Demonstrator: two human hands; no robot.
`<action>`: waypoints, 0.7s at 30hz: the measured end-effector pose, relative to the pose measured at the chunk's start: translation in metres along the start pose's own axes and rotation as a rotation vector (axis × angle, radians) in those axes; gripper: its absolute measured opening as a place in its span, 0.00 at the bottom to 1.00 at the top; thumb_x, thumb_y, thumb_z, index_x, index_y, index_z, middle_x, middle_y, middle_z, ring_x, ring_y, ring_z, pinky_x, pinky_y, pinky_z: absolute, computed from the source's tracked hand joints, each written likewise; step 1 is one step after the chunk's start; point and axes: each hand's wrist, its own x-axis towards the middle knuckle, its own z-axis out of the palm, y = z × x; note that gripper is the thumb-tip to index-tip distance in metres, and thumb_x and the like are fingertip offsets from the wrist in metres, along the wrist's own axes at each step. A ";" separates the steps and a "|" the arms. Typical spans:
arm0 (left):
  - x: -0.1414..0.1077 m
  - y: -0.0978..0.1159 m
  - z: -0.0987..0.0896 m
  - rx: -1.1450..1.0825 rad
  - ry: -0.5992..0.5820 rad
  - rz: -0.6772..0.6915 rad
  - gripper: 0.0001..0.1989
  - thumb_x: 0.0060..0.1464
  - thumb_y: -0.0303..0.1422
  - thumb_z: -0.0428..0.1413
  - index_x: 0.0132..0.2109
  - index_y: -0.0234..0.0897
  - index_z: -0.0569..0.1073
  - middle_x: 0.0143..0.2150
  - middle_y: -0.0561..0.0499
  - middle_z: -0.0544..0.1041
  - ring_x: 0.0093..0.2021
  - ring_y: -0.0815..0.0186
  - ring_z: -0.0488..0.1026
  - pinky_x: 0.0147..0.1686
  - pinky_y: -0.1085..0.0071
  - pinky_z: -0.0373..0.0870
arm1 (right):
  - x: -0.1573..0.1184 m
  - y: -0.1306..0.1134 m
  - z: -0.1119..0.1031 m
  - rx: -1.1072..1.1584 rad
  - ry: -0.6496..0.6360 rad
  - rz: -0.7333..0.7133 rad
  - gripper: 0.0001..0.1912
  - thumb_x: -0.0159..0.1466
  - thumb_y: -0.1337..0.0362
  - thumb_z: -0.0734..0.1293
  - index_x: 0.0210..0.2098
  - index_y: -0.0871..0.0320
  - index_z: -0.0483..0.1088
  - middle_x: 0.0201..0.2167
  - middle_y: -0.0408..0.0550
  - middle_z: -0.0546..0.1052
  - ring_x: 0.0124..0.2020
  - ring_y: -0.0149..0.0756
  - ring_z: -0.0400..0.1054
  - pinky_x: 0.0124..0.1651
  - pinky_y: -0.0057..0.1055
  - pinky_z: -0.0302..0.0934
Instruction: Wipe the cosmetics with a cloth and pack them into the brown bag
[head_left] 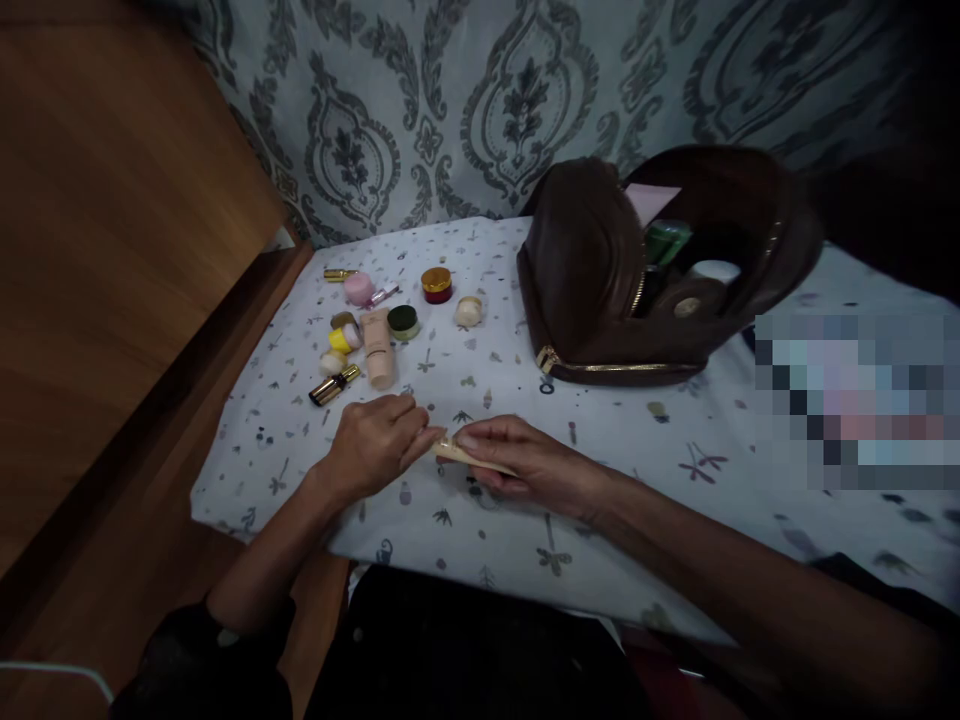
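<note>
Over the front part of the table, a slim beige tube [448,449] is held level between both hands. My right hand [517,455] is closed round its body, thumb on top and fingers underneath. At the tube's left end, my left hand [382,440] pinches with thumb and fingers, hiding that tip; whether a cap is there I cannot see. Beyond my left hand stand and lie small cosmetics: a flesh-toned tube [377,350], a black and gold lipstick [335,385], a green-lidded jar [403,322], a pink jar [358,289] and a yellow item [344,338].
An unzipped brown bag [592,260] stands at the back right with a green tube [666,241] and other items inside. A red jar with a gold lid [436,285] and a cream-coloured jar [469,311] sit left of it. Wooden furniture [112,250] borders the table's left side.
</note>
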 end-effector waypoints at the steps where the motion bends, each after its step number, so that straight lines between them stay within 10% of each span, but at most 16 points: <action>1: 0.002 0.001 0.000 -0.022 -0.020 -0.047 0.22 0.69 0.37 0.43 0.28 0.36 0.70 0.23 0.51 0.70 0.23 0.68 0.66 0.25 0.71 0.55 | 0.000 0.000 0.000 -0.031 -0.004 -0.014 0.24 0.60 0.43 0.67 0.33 0.61 0.69 0.17 0.34 0.60 0.17 0.21 0.47 0.19 0.22 0.38; 12: 0.023 -0.001 0.002 -0.740 -0.214 -0.710 0.26 0.64 0.48 0.45 0.23 0.36 0.68 0.17 0.56 0.65 0.18 0.71 0.63 0.22 0.74 0.58 | -0.005 0.013 -0.001 -1.185 0.288 -0.644 0.18 0.73 0.60 0.54 0.52 0.61 0.70 0.38 0.55 0.77 0.37 0.38 0.71 0.40 0.37 0.68; 21: 0.042 0.014 0.024 -1.341 0.517 -1.136 0.24 0.56 0.54 0.55 0.38 0.35 0.74 0.28 0.53 0.75 0.26 0.69 0.73 0.27 0.75 0.68 | -0.006 0.020 0.005 -1.009 0.400 -0.644 0.22 0.73 0.64 0.52 0.65 0.56 0.57 0.56 0.58 0.73 0.53 0.43 0.70 0.54 0.46 0.68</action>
